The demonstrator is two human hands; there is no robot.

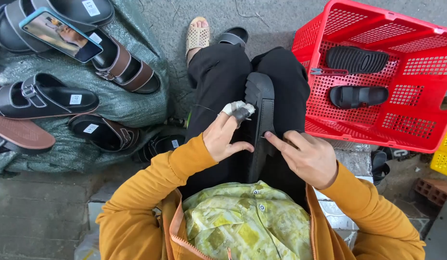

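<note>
We have a black sandal [260,115] lying across our lap, on its side, its long axis running straight away from our body toward our knees, the chunky treaded sole facing left and the strap side facing right. Both hands sit at the near half of the sandal, one on each flank, so neither is clearly the nearer; the toe end lies beyond both of them.

Our left hand [224,137] comes in from the sandal's left, wrist bent, fingers curled loosely with the thumb pointing across at the sole edge. Its raised forefinger is wrapped in white tape [234,107], and its tip presses against the sole rim; the hand clamps nothing, it only touches. Our right hand [307,156] comes in from the sandal's right, half closed, forefinger stretched out and its tip laid on the strap edge [269,136]; whether the thumb pinches the strap underneath we cannot tell.

Right of the sandal stands a red plastic crate [416,132] holding two more black sandals [357,77], well apart from our hands. Left of the sandal, on a green sack [122,103], lie brown and black sandals [120,65] and a phone [60,34]
</note>
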